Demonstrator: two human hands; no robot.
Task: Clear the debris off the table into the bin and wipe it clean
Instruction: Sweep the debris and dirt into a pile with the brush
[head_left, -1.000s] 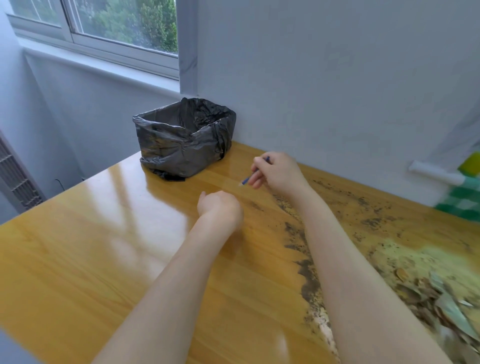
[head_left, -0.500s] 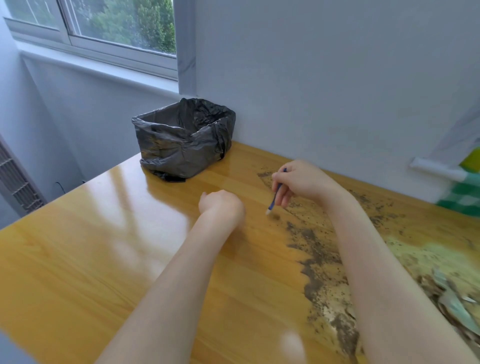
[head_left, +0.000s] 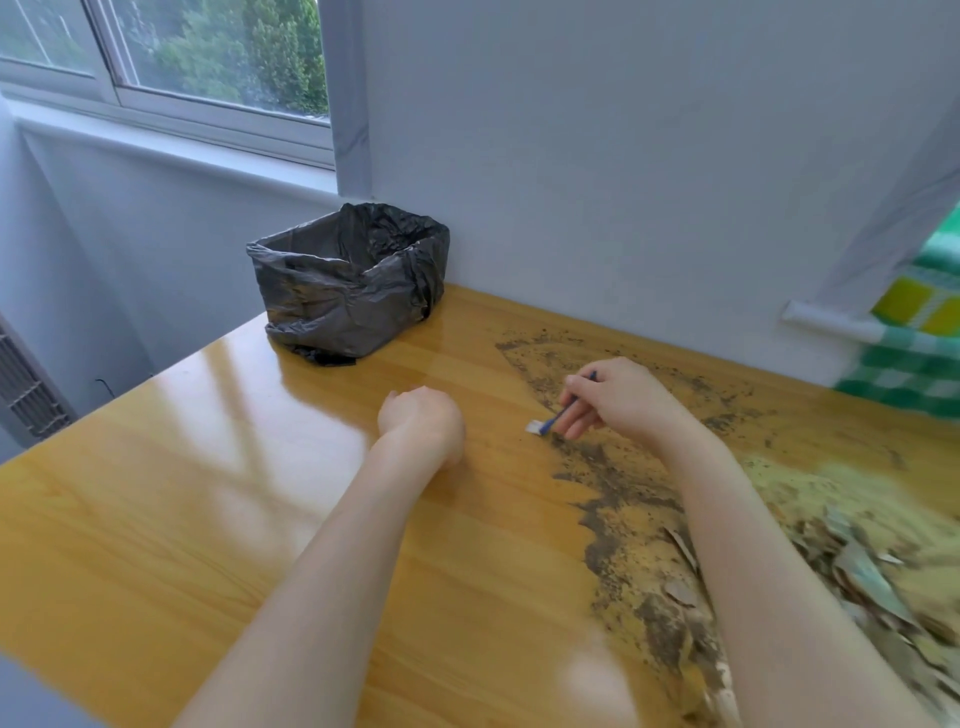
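Table (head_left: 208, 519): right hand (head_left: 623, 405) grips brush (head_left: 558, 415) at debris (head_left: 618, 483) edge; left hand (head_left: 421, 415) fisted.

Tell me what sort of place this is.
Probably a room in a home: a glossy wooden table pushed against a plain white wall, a window looking onto trees, and a small bag-lined bin standing on the table.

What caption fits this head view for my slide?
Right hand holds small brush at the debris edge, bin behind.
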